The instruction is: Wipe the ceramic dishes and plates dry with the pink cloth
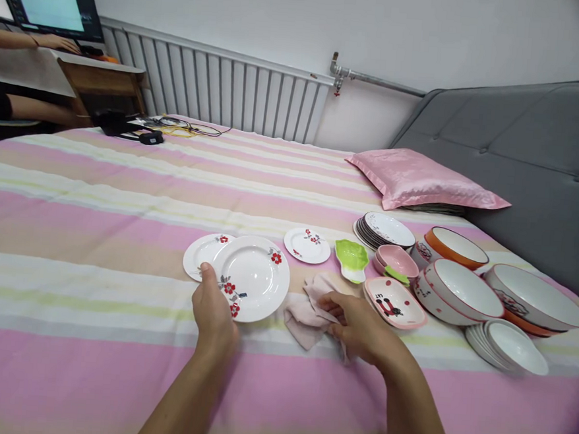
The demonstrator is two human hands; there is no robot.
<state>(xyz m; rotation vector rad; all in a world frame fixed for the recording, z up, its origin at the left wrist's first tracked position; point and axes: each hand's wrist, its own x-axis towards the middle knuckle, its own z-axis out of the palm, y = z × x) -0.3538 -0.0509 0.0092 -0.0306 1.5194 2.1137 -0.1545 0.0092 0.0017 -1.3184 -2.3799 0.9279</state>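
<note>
My left hand grips the left edge of a white plate with red flowers, thumb on its rim and the other fingers hidden beneath. The plate is tilted toward me. Partly behind it, a second flowered plate lies on the bed. In my right hand is a crumpled pale pink cloth, just right of the held plate and apart from it. Beyond the cloth lies a smaller flowered plate. A green leaf-shaped dish and a pink cat dish are near my right hand.
To the right stand pink bowls, stacked plates, large bowls and nested small white bowls. A pink pillow lies by the grey headboard. Far left are a black device, cables and another person's hand.
</note>
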